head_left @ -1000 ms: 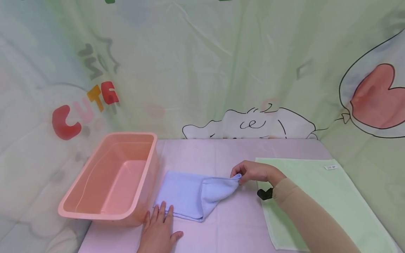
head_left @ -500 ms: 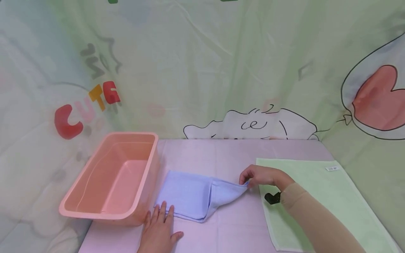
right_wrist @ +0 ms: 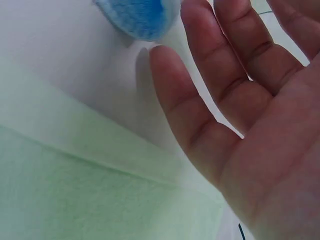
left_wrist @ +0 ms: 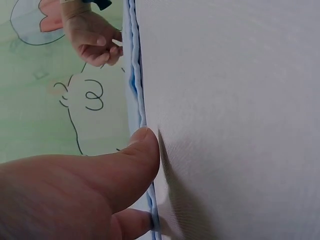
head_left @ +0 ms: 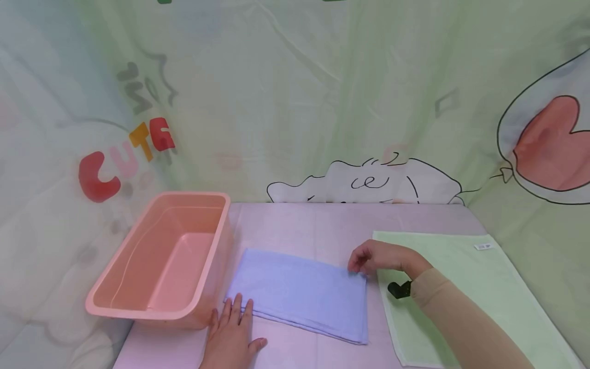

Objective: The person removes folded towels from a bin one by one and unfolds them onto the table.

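A light blue towel [head_left: 299, 294] lies on the table as a flat folded rectangle, its layered edge facing me. On its near left corner rests my left hand [head_left: 230, 333], fingers straight and spread. In the left wrist view the left thumb [left_wrist: 135, 165] lies by the towel's layered edge [left_wrist: 136, 75]. My right hand [head_left: 387, 259] pinches the towel's far right corner with curled fingers. In the right wrist view the right hand's fingers [right_wrist: 200, 95] are slightly bent beside the blue terry cloth [right_wrist: 140, 17]; the thumb and pinch point are hidden there.
A pink plastic basin [head_left: 216, 256] stands left of the blue towel. A pale green towel [head_left: 456, 287] with a white tag [head_left: 483, 246] lies spread at right, under the right forearm. A printed curtain [head_left: 299, 102] closes off the back and sides.
The blue towel's twisted right part has come down flat, making the rectangle longer toward the right. The right hand first moved right, then stayed nearly in place. The left hand has not moved.
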`<state>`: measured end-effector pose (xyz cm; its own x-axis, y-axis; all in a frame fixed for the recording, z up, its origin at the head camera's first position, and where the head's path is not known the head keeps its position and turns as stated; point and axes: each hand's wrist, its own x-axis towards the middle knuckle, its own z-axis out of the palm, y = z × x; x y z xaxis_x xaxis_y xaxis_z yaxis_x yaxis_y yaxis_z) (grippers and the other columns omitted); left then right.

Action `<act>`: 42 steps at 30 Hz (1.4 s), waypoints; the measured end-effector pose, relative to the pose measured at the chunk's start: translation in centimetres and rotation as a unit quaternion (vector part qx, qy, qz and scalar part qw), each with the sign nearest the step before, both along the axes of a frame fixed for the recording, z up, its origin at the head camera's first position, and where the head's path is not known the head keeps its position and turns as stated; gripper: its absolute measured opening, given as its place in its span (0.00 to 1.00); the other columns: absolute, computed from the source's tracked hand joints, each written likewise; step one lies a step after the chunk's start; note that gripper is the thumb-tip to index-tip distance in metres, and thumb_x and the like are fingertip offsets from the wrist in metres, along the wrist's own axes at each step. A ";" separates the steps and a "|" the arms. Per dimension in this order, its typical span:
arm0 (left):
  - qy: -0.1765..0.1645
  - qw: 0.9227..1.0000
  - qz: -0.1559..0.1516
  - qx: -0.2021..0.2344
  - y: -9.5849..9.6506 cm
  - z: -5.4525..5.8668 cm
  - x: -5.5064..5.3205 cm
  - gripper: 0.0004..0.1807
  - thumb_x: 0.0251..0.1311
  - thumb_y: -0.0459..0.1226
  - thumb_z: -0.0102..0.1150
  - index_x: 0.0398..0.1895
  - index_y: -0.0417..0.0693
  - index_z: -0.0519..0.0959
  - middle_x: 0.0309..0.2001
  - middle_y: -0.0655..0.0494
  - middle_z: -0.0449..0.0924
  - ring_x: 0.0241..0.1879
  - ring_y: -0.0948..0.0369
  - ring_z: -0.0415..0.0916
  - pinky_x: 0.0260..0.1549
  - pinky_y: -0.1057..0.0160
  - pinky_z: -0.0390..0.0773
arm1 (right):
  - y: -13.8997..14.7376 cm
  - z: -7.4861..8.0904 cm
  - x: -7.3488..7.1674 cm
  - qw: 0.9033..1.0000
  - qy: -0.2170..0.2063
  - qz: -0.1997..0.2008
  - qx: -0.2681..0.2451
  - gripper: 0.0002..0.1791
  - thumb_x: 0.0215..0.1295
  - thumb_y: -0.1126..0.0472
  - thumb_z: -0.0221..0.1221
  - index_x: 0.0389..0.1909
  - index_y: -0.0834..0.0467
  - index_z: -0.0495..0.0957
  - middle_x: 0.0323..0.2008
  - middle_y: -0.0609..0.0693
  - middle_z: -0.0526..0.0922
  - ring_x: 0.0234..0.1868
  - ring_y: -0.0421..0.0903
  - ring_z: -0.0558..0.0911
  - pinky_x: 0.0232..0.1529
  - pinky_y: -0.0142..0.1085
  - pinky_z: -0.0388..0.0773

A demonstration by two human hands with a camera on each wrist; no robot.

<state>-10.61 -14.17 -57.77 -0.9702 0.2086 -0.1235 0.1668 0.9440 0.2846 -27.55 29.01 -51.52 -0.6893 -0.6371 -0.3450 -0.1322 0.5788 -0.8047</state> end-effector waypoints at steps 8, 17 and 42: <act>0.005 1.000 0.015 0.018 0.3 0.3 0.4 0.55 0.62 0.64 0.68 0.82 0.40 0.64 0.85 0.30 0.53 0.84 0.30 0.47 0.77 0.20 0.43 | -1.0 0.0 -1.1 0.999 -0.020 -0.040 -0.019 0.25 0.68 0.61 0.67 0.65 0.63 0.81 0.59 0.60 0.88 0.61 0.52 0.86 0.57 0.30 0.81; 0.017 0.999 0.028 0.040 1.2 0.0 1.1 0.59 0.59 0.65 0.71 0.83 0.38 0.62 0.84 0.27 0.53 0.83 0.27 0.49 0.75 0.20 0.48 | -3.1 -0.5 -2.5 0.997 -0.028 -0.053 -0.039 0.30 0.71 0.59 0.67 0.71 0.64 0.76 0.64 0.62 0.85 0.63 0.53 0.86 0.57 0.35 0.84; 0.037 0.996 0.030 0.071 3.9 -0.8 1.9 0.62 0.59 0.64 0.71 0.83 0.32 0.57 0.80 0.19 0.54 0.80 0.26 0.57 0.75 0.27 0.60 | -8.1 -2.3 -4.0 0.996 -0.010 -0.090 0.022 0.13 0.67 0.59 0.72 0.50 0.57 0.89 0.34 0.46 0.89 0.32 0.40 0.81 0.36 0.32 0.80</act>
